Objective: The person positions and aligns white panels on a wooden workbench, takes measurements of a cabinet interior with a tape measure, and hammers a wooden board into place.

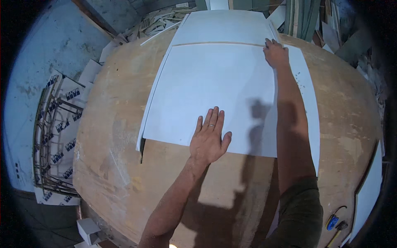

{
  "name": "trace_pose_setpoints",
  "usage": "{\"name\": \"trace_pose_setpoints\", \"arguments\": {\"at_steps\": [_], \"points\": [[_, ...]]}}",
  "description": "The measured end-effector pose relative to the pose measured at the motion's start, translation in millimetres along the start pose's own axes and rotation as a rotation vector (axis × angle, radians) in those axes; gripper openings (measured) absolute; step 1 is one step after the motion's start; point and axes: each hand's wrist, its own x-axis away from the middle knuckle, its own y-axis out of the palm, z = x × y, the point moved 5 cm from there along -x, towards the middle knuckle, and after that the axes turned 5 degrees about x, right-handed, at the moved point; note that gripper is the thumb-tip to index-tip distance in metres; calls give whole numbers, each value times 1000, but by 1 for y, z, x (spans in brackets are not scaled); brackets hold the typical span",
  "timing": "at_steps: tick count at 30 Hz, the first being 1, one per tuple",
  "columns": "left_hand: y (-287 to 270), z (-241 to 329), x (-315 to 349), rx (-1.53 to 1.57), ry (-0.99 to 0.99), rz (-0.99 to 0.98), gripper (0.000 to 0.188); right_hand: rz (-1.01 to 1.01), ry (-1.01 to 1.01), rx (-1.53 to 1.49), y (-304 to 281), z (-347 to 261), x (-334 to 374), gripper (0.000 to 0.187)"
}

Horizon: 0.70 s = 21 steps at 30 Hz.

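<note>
A large white panel (211, 91) lies flat on a wooden worktable, with a second white panel (223, 27) beyond it across a thin seam. Flat on the near edge of the large panel rests my left hand (209, 138), fingers stretched out, a ring on one. My right hand (276, 54) reaches far forward to the right end of the seam. Its slightly bent fingers are apart and touch the panel edge; their undersides are hidden. A narrow white side board (163, 80) runs along the left edge. A wider white strip (304, 95) lies at the right, partly behind my right forearm.
The brown worktable (111, 120) spreads out on both sides. A blue tool (332, 222) and a hammer-like tool (340, 229) lie at the lower right, near another white board (370, 186). Offcuts (159, 25) are heaped behind; a metal rack (43, 149) stands left.
</note>
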Motion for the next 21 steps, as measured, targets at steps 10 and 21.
{"name": "trace_pose_setpoints", "arguments": {"at_steps": [10, 21], "points": [[-7, 3, 1, -46, -20, -32, 66, 207, -73, 4, 4, 1, -25, 50], [-7, 5, -1, -30, -27, -49, 67, 239, -49, 222, 15, 2, -44, 32]]}}
